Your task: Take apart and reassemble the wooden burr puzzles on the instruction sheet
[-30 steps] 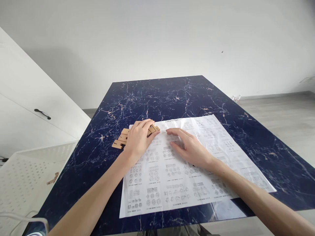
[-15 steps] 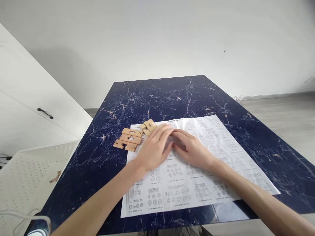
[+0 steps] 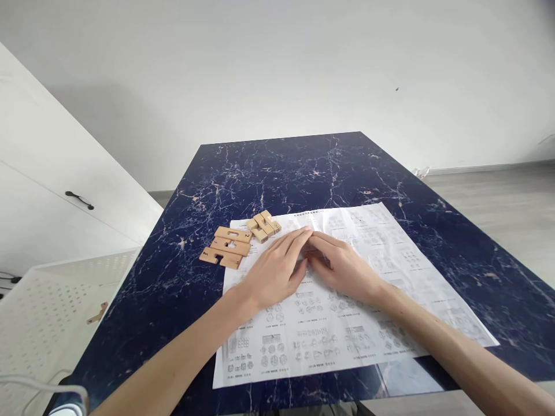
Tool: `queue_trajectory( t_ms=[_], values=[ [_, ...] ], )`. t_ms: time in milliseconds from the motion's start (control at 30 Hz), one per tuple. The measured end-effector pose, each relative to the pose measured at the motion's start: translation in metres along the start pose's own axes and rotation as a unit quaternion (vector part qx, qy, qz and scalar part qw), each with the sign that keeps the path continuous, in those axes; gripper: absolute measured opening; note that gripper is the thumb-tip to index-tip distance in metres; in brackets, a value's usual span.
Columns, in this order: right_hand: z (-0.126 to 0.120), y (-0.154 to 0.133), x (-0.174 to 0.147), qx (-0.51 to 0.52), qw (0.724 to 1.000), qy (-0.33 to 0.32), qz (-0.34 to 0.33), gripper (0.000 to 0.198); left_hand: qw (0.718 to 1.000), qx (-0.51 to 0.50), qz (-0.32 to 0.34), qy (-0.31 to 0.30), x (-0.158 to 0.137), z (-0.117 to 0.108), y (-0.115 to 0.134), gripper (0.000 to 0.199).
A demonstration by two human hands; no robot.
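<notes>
My left hand [image 3: 277, 268] and my right hand [image 3: 342, 266] rest on the printed paper sheet [image 3: 373, 346], meeting at the fingertips. Their fingers are stretched out and slightly bent, with the thumbs below. I see nothing held; the space beneath the fingers is partly hidden. Just beyond my left hand lies a group of small notched light wood puzzle pieces [image 3: 263, 225], set side by side at the sheet's upper left. Left of these are flat wooden puzzle pieces [image 3: 226, 247] with cut-out slots and numbers, partly over the sheet's edge. Rows of puzzle drawings cover the sheet.
The sheet lies on a dark blue marbled table [image 3: 277, 173]. A white perforated bin [image 3: 52, 300] with a wooden piece [image 3: 97, 312] stands left of the table, below a white cabinet [image 3: 65, 150]. A white cable [image 3: 43, 381] crosses the lower left corner. A wall rises behind.
My left hand has drawn slightly nearer to me, uncovering more of the small wooden pieces. My fingertips remain together, and my right hand has barely moved.
</notes>
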State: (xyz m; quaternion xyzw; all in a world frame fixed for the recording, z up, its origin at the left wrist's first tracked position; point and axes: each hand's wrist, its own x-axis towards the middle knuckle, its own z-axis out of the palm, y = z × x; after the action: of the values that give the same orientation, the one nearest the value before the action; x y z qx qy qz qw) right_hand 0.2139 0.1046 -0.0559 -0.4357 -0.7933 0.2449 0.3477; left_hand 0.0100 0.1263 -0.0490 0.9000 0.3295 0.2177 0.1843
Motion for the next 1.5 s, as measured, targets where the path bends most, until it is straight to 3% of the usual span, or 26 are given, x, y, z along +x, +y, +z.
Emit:
queue_trajectory(
  t_ms=[333,467,633,767,933,1100,1300,1500],
  values=[
    [0.002,0.009,-0.001,-0.011,1.0,0.009,-0.019,0.03,0.998,0.053,0.024,-0.002,-0.001,-0.008,-0.005,0.06],
    [0.001,0.009,-0.001,-0.004,1.0,0.014,-0.024,0.034,0.992,0.118,0.024,0.04,-0.004,-0.024,-0.008,0.057],
    [-0.001,0.008,-0.002,-0.016,1.0,-0.003,-0.015,0.035,0.967,0.169,-0.105,0.158,-0.027,-0.048,-0.028,0.062],
    [-0.001,0.009,-0.003,-0.028,0.999,-0.019,-0.01,0.036,0.937,0.224,-0.252,0.089,-0.053,-0.059,-0.054,0.084],
    [-0.001,0.011,-0.003,-0.023,0.999,-0.024,-0.011,0.036,0.924,0.216,-0.315,-0.011,-0.073,-0.062,-0.063,0.081],
    [-0.001,0.013,-0.002,-0.012,1.0,-0.014,-0.017,0.035,0.932,0.224,-0.284,-0.038,-0.081,-0.06,-0.048,0.076],
    [0.001,0.02,-0.001,0.012,0.999,0.011,-0.027,0.037,0.945,0.231,-0.224,-0.052,-0.097,-0.042,-0.02,0.074],
    [-0.003,0.024,0.005,0.12,0.99,0.044,0.052,0.036,0.957,0.22,-0.169,-0.08,-0.093,-0.025,0.013,0.072]
  ],
)
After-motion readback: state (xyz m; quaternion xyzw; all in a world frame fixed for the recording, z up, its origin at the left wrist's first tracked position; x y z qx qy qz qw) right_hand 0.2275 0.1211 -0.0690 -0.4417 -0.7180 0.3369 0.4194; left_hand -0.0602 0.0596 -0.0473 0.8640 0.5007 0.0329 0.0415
